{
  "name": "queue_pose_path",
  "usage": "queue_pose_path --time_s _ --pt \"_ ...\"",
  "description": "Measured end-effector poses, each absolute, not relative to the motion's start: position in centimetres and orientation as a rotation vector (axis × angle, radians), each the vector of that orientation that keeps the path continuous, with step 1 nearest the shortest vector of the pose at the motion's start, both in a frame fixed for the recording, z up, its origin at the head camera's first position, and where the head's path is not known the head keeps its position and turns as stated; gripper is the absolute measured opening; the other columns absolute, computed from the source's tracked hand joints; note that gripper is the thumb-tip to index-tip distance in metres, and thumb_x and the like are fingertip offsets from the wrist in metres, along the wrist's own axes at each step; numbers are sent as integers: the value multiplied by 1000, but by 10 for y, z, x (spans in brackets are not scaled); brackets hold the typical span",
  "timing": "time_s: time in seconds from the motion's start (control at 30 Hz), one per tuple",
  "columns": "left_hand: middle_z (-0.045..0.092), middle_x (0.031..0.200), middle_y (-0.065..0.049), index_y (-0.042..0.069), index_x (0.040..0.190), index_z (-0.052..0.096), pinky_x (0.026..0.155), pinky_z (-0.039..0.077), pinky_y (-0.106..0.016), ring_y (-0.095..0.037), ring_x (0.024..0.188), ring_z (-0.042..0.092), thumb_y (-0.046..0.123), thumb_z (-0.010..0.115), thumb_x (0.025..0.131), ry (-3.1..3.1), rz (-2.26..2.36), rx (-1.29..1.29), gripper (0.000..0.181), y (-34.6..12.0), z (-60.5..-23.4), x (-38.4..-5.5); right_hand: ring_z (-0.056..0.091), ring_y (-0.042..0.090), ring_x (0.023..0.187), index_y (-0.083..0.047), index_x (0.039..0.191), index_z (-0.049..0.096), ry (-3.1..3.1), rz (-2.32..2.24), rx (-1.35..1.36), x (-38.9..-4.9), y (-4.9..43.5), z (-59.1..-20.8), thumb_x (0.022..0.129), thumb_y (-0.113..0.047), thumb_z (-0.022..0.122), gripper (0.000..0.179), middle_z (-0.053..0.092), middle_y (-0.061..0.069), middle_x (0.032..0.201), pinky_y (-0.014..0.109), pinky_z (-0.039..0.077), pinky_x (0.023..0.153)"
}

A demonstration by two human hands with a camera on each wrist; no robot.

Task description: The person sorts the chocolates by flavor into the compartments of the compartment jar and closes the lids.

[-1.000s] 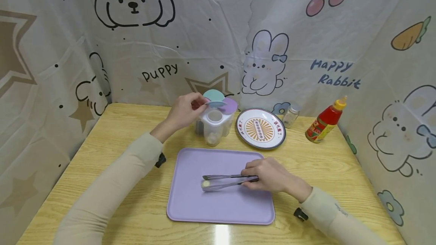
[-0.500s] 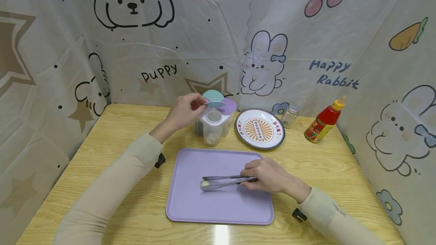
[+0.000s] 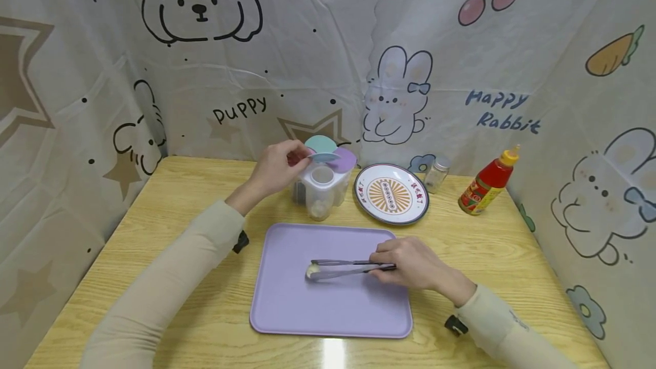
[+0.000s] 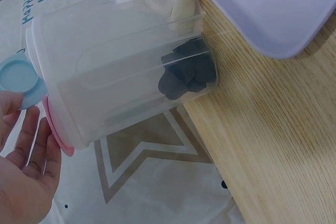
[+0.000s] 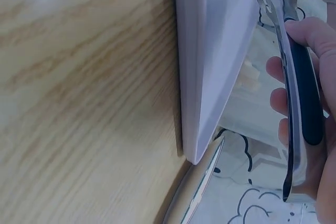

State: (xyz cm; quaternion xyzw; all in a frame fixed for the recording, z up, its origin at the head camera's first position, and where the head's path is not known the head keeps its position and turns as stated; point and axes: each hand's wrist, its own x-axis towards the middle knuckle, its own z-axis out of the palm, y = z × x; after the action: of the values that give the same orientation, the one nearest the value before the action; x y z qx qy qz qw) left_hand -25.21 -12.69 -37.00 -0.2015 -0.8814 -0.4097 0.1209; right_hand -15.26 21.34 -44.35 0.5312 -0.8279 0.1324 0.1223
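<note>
My left hand [image 3: 279, 165] pinches a raised light blue lid [image 4: 32, 95] on the clear storage container [image 4: 121, 66]. Below that lid, the front compartment's round opening [image 3: 322, 174] is uncovered. Pale pieces [image 4: 184, 8] lie at the bottom of one compartment and dark pieces [image 4: 191, 69] in another. In my right hand [image 3: 412, 263] I grip metal tongs [image 3: 338, 274] with black handles [image 5: 307, 98]. Their ends reach left, low over the purple tray [image 3: 328, 312]. A small pale round piece [image 3: 310, 270] sits right at the tong tips, partly covered by them.
Behind the tray stands a patterned plate [image 3: 366, 203], tilted back. To its right are a small glass jar [image 3: 437, 175] and a red sauce bottle with a yellow cap [image 3: 487, 187]. A printed cloth [image 3: 307, 73] hangs behind the wooden table [image 3: 195, 300].
My right hand and the tongs have shifted slightly right and the tong ends have moved away from me. The pale piece now shows past the tips. My left hand keeps its place at the lid.
</note>
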Motion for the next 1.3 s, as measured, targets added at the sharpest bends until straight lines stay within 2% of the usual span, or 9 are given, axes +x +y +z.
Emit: queue_pose_path --time_s 0.13,0.3,0.4,0.57,0.73,1.0,1.3 --pt "77 104 -13 5 107 74 85 61 -39 -26 91 71 10 71 100 -2577 -1186 -587 9 -127 -371 -253 47 -8 63 -19 88 79 -2373 432 1508 -156 221 -438 80 -23 89 13 68 -11 77 6 36 55" --pt "78 104 -14 5 106 74 85 61 -40 -26 92 72 10 71 100 -2572 -1183 -591 9 -127 -371 -254 48 -6 61 -17 90 81 -2323 433 1433 -166 232 -422 84 -26 87 13 71 -9 80 6 34 52" --pt "78 104 -14 5 106 74 86 62 -41 -27 92 72 10 71 99 -2567 -1187 -592 9 -127 -370 -253 54 -2 61 -15 90 82 -2302 422 1393 -173 236 -409 84 -27 88 15 74 -7 80 11 39 51" --pt "78 104 -13 5 107 74 85 61 -40 -26 91 72 11 71 100 -2573 -1179 -593 10 -126 -370 -253 63 5 64 -13 91 83 -2298 404 1316 -184 238 -387 77 -20 91 18 78 -3 83 19 47 52" --pt "78 104 -13 5 107 74 84 61 -39 -26 91 71 10 71 100 -2576 -1181 -596 10 -126 -371 -254 62 6 62 -11 92 83 -2282 381 1268 -197 235 -370 75 -19 92 20 78 0 83 20 44 50" --pt "77 106 -13 6 109 74 84 61 -39 -26 92 71 11 69 101 -2593 -1166 -590 10 -127 -370 -254 53 4 55 -13 90 82 -2263 380 1252 -221 222 -355 79 -19 90 15 76 -2 80 17 35 47" --pt "77 106 -12 6 109 74 84 60 -38 -25 91 70 12 70 102 -2601 -1170 -580 10 -127 -370 -255 50 3 52 -11 92 84 -2333 397 1218 -240 216 -351 86 -21 87 12 74 -1 76 18 34 45"
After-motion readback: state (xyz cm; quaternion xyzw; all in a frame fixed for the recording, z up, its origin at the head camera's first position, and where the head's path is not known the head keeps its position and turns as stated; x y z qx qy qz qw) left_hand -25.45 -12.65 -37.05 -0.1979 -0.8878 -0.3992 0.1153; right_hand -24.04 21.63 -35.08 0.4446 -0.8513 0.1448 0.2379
